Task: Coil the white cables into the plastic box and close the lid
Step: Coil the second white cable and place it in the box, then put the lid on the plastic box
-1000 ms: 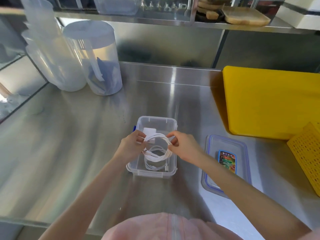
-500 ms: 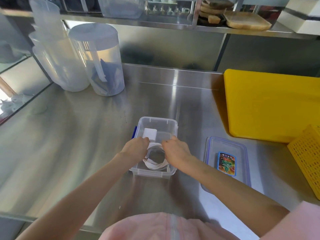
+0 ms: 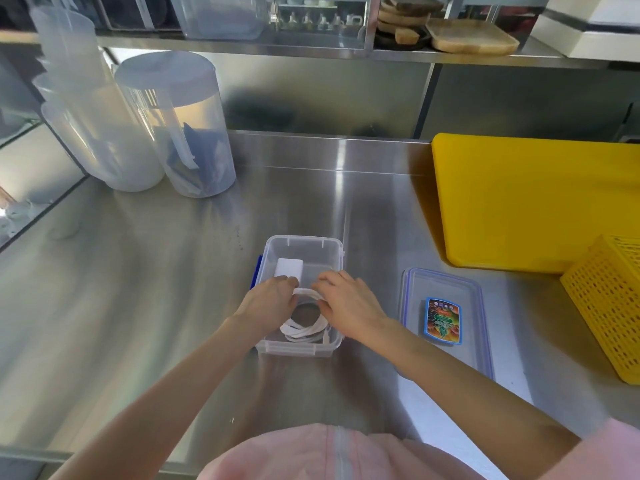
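A clear plastic box stands open on the steel counter in front of me. Inside it lies a coil of white cables, with a white charger block at the far end. My left hand presses on the left side of the coil and my right hand on the right side, both reaching down into the box with fingers curled on the cable. The box's clear lid, blue-rimmed with a colourful sticker, lies flat on the counter to the right of the box.
Two tall translucent jugs stand at the back left. A yellow cutting board leans at the back right and a yellow perforated basket sits at the right edge. A shelf with wooden boards runs above.
Both hands have lowered the coiled cable from above the box down into it and now press it flat inside.
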The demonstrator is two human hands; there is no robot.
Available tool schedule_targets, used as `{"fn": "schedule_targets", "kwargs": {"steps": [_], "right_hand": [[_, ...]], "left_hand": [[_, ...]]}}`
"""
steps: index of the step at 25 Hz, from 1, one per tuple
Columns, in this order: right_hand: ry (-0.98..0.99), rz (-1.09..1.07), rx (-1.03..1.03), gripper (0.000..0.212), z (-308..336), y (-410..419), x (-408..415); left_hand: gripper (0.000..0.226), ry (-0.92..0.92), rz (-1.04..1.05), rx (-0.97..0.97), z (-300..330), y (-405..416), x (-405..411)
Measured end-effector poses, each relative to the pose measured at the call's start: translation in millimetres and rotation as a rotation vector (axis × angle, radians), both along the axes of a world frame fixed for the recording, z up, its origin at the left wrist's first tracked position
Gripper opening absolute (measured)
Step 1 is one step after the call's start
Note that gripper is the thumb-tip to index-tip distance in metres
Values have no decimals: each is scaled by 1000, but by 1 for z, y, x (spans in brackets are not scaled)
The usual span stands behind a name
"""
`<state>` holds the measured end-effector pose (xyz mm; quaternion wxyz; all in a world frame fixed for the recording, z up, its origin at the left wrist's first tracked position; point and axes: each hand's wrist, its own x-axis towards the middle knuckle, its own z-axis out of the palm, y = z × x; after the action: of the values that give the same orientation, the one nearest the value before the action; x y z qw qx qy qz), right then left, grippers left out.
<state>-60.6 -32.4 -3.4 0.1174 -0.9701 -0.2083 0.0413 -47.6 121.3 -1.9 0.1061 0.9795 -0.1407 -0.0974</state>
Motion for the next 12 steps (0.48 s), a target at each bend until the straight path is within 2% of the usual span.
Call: {"fn": "schedule_targets", "kwargs": {"steps": [3, 6, 12], "right_hand": [[-67, -84, 120, 43, 1, -24, -4], [-91, -243, 111, 46, -1, -65, -14], [-11, -529, 68, 46, -13, -143, -50]], "left_hand": [[33, -119, -14, -79, 5, -16, 0], [37, -204, -132, -125, 9, -40, 3], [46, -205, -303, -130, 1, -101, 0]]}}
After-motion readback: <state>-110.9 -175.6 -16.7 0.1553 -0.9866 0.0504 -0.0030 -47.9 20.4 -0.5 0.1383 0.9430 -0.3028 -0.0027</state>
